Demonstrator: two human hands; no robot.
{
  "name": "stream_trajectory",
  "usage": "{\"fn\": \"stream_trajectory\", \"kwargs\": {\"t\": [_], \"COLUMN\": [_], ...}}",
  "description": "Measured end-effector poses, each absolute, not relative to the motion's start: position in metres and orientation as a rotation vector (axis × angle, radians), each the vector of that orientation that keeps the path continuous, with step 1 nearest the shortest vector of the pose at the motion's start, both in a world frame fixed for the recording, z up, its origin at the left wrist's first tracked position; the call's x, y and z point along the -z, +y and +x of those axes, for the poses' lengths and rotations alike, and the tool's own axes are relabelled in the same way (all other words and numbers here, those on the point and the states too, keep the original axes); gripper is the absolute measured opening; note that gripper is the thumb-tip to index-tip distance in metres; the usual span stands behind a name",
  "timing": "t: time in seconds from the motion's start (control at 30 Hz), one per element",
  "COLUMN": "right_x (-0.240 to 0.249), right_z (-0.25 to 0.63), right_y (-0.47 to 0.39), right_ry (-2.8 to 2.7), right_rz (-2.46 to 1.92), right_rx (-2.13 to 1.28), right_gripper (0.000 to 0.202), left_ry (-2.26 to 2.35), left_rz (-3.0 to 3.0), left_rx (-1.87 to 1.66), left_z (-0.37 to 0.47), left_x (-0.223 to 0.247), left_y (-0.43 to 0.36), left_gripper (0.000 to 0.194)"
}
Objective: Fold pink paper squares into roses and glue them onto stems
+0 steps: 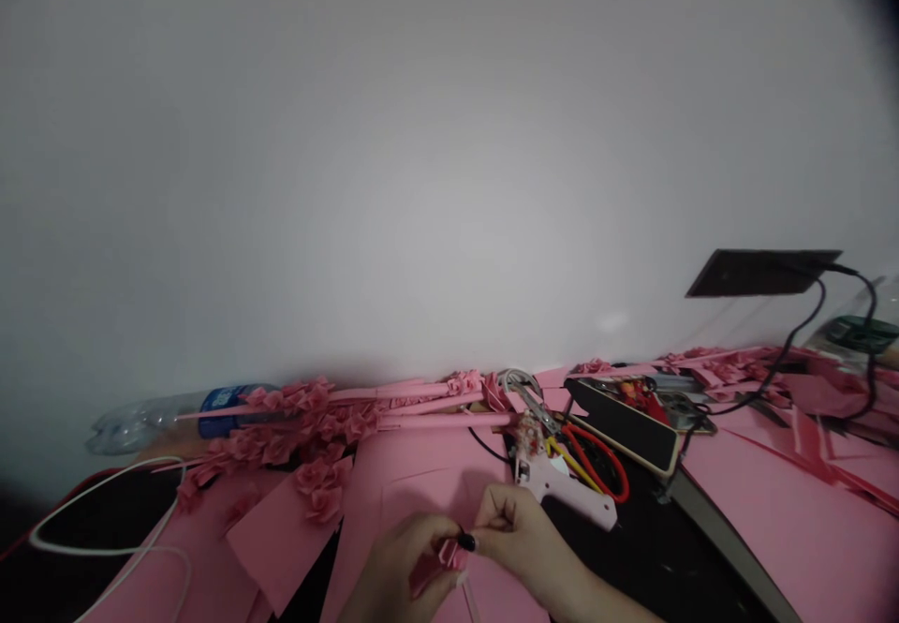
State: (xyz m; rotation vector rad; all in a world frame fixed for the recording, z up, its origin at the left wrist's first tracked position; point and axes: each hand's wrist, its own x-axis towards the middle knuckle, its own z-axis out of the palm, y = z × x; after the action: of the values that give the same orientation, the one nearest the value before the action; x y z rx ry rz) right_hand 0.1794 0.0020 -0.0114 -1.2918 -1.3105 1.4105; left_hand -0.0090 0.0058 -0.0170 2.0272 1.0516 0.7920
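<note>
Near the bottom centre, my left hand (407, 567) is closed around a small folded piece of pink paper (451, 556). My right hand (523, 543) meets it from the right, its thumb and forefinger pinched at the top of the same piece. A dark thumbnail shows where the two hands touch. Under both hands lie pink paper sheets (414, 454). Just beyond my right hand rests a white glue gun (568, 492), with red-handled scissors (608, 459) and a yellow-handled tool beside it.
Pink paper flowers (323, 487) and rolled pink stems lie along the wall at the left. Also there are a plastic bottle (140, 424) and a white cable (105, 551). At the right are a phone (625, 426), black cables and more pink paper (773, 501).
</note>
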Motion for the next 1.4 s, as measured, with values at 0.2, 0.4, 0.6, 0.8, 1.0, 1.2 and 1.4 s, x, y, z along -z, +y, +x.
{"fn": "stream_trajectory", "kwargs": {"t": [0.2, 0.4, 0.6, 0.8, 1.0, 1.2, 1.4], "right_x": [0.015, 0.012, 0.012, 0.013, 0.008, 0.011, 0.01], "right_z": [0.18, 0.182, 0.182, 0.182, 0.184, 0.184, 0.182], "right_y": [0.002, 0.004, 0.005, 0.006, 0.005, 0.005, 0.004], "right_ry": [-1.299, -1.355, -1.322, -1.318, -1.343, -1.14, -1.247], "right_rz": [-1.288, -1.207, -1.178, -1.19, -1.151, -1.095, -1.063], "right_rx": [-1.441, -1.528, -1.537, -1.546, -1.606, -1.636, -1.51], "right_gripper": [0.052, 0.05, 0.049, 0.05, 0.052, 0.05, 0.045], "left_ry": [1.066, 1.024, 0.999, 1.003, 1.002, 0.991, 0.989], "left_rz": [2.035, 2.032, 2.014, 1.994, 1.813, 1.571, 1.607], "left_rx": [-0.787, -0.781, -0.781, -0.771, -0.763, -0.822, -0.804], "left_z": [-0.009, -0.009, -0.008, -0.009, -0.006, -0.007, -0.005], "left_x": [0.017, 0.023, 0.024, 0.024, 0.023, 0.033, 0.029], "left_y": [0.005, 0.006, 0.008, 0.008, 0.01, 0.014, 0.014], "left_gripper": [0.025, 0.03, 0.021, 0.025, 0.012, 0.019, 0.026]}}
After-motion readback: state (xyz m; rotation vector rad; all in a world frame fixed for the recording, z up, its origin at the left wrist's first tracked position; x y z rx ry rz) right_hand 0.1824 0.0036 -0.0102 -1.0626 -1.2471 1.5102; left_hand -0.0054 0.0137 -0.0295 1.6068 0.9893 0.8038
